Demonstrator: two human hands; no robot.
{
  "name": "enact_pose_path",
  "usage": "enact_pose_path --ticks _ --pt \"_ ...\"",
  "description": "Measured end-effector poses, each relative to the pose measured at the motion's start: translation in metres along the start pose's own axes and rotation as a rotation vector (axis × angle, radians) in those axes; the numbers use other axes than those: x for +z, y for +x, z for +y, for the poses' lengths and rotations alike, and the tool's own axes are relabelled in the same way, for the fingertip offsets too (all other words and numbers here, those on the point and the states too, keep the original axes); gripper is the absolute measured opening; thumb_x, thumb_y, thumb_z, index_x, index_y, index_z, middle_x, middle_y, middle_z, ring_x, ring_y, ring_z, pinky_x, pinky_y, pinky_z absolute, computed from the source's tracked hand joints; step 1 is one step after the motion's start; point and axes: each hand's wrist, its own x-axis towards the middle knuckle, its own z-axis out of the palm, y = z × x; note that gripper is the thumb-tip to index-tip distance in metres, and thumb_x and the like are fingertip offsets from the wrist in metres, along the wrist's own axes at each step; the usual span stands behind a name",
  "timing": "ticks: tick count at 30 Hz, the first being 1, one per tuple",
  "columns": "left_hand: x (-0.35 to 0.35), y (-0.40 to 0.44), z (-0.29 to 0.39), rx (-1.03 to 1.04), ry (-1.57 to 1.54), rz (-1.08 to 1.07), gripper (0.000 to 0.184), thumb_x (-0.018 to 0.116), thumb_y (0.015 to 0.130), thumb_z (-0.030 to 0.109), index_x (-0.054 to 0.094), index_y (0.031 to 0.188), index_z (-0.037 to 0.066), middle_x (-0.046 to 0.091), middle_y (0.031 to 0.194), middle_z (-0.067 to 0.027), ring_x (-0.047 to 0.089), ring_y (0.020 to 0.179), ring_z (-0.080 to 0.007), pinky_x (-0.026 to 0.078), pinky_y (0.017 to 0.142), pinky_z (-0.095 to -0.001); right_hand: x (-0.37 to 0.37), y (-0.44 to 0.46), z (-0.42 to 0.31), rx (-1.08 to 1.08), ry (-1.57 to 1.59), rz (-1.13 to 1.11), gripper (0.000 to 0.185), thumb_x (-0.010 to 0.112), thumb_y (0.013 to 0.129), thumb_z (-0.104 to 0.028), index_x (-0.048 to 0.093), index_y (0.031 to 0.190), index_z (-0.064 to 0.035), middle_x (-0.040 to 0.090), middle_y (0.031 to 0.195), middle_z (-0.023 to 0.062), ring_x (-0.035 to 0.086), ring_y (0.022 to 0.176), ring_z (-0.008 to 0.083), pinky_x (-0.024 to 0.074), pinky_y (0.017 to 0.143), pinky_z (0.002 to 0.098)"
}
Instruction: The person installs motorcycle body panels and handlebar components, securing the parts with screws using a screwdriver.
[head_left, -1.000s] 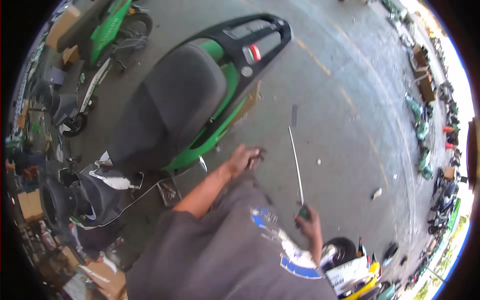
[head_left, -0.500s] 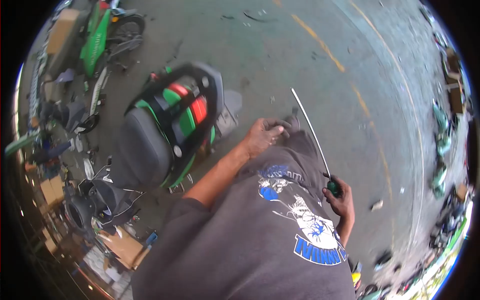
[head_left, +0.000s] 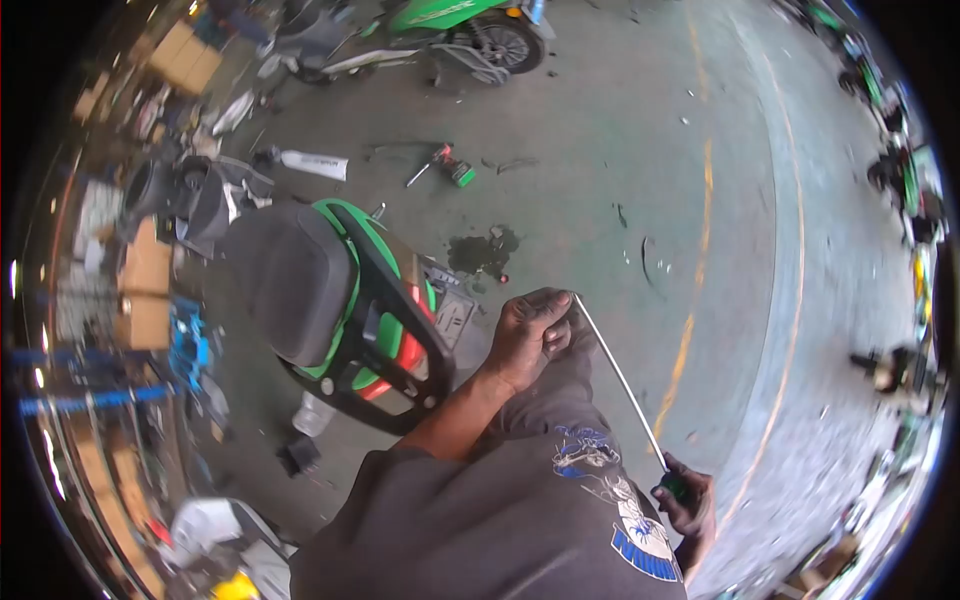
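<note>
My right hand [head_left: 688,500] is closed round the green handle [head_left: 674,486] of a long screwdriver. Its thin, pale shaft [head_left: 622,385] slants up and left across my front. Beside the tip, my left hand [head_left: 532,338] has its fingers curled in. The tip looks to touch or nearly touch those fingers, and whatever they may hold is hidden. To the left of my left forearm stands a green and black scooter [head_left: 372,225], its dark seat [head_left: 290,280] and black rear rack [head_left: 435,370] seen from above.
A power tool with a green base [head_left: 461,174] lies on the floor near a dark wet patch [head_left: 482,250]. Another green scooter [head_left: 500,45] stands at the top. Cardboard boxes [head_left: 147,265] and parts crowd the left side. A yellow line [head_left: 690,330] runs along the floor.
My view has turned, so the scooter sits lower and the power tool has come into sight. My left hand and the screwdriver's tip, apart before, are now together.
</note>
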Motion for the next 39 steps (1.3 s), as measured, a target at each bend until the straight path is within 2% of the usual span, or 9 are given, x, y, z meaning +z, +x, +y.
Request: enact_pose_path --ticks 11,18,20,23,27,29,31,35,39 --pt "0.048 0.14 0.024 0.292 -0.265 0.414 0.013 0.063 0.093 0.015 0.062 0.092 0.002 0.055 0.076 -0.0009 0.043 0.059 -0.0073 0.036 0.052 -0.0235 -0.17 0.218 -0.101 -0.221 -0.284 -0.365 0.053 0.072 0.081 -0.01 0.055 0.129 0.004 0.046 0.054 0.0017 0.04 0.052 0.0061 0.0375 0.051 0.0232" --pt "0.056 0.215 0.067 0.659 -0.301 0.673 0.016 0.064 0.093 0.019 0.06 0.089 0.003 0.054 0.075 0.0003 0.042 0.059 -0.0063 0.035 0.053 -0.023 -0.218 0.402 -0.181 -0.34 -0.339 -0.65 0.011 0.07 0.079 -0.002 0.064 0.082 0.0063 0.07 0.081 0.0184 0.054 0.054 0.01 0.0461 0.055 0.0287" --pt "0.056 0.226 0.092 0.753 -0.313 0.676 0.019 0.064 0.093 0.023 0.06 0.09 0.005 0.055 0.078 0.0002 0.042 0.061 -0.0063 0.035 0.054 -0.0235 -0.222 0.45 -0.205 -0.315 -0.234 -0.818 0.014 0.069 0.083 -0.007 0.065 0.085 0.0057 0.065 0.067 0.0103 0.054 0.053 0.0092 0.0438 0.05 0.0274" --pt "0.051 0.236 0.122 0.928 -0.279 0.698 0.017 0.062 0.094 0.021 0.059 0.089 0.005 0.055 0.078 -0.0003 0.042 0.062 -0.0068 0.035 0.055 -0.0239 -0.211 0.514 -0.255 -0.208 -0.245 -0.984 0.016 0.07 0.084 -0.009 0.064 0.084 0.0057 0.058 0.06 0.0068 0.053 0.052 0.0093 0.0432 0.049 0.028" --pt "0.018 0.247 0.162 1.047 -0.21 0.911 0.011 0.062 0.092 0.018 0.06 0.091 0.007 0.055 0.076 -0.0007 0.043 0.061 -0.007 0.035 0.055 -0.0237 -0.166 0.583 -0.329 -0.465 -0.447 -1.129 0.022 0.067 0.084 -0.006 0.065 0.104 0.0028 0.063 0.068 0.0028 0.056 0.053 0.0082 0.0453 0.047 0.0238" --pt "-0.004 0.252 0.186 1.201 -0.312 1.013 0.015 0.06 0.094 0.016 0.059 0.087 0.003 0.051 0.074 -0.0014 0.042 0.061 -0.0086 0.037 0.054 -0.0245 -0.124 0.609 -0.365 -0.519 -0.489 -1.167 0.031 0.07 0.082 -0.005 0.064 0.112 0.0009 0.063 0.068 0.0043 0.058 0.055 0.0101 0.0467 0.051 0.0266" --pt "-0.035 0.255 0.209 1.247 -0.392 1.105 0.014 0.062 0.092 0.017 0.059 0.087 0.005 0.053 0.075 -0.0016 0.043 0.061 -0.0086 0.037 0.055 -0.0243 -0.076 0.628 -0.396 -0.898 -0.51 -1.179 0.043 0.072 0.079 -0.003 0.06 0.121 0.0002 0.064 0.07 0.008 0.059 0.058 0.0147 0.0484 0.056 0.0297" --pt "-0.115 0.243 0.258 1.479 -0.557 1.13 0.013 0.063 0.09 0.022 0.058 0.085 0.01 0.056 0.076 -0.0014 0.045 0.061 -0.0094 0.037 0.055 -0.0257 0.016 0.648 -0.465 -1.031 -0.599 -1.253 0.048 0.071 0.08 -0.004 0.057 0.126 -0.0026 0.065 0.077 0.0125 0.061 0.066 0.0263 0.05 0.065 0.0347" --pt "-0.142 0.203 0.322 1.902 -0.602 1.018 0.016 0.054 0.095 0.026 0.055 0.086 0.013 0.053 0.076 -0.0011 0.044 0.066 -0.0103 0.033 0.058 -0.0261 0.105 0.661 -0.519 -1.177 -0.536 -1.515 0.049 0.066 0.085 -0.008 0.051 0.132 -0.0024 0.064 0.107 0.0221 0.064 0.092 0.0358 0.0509 0.083 0.0378"
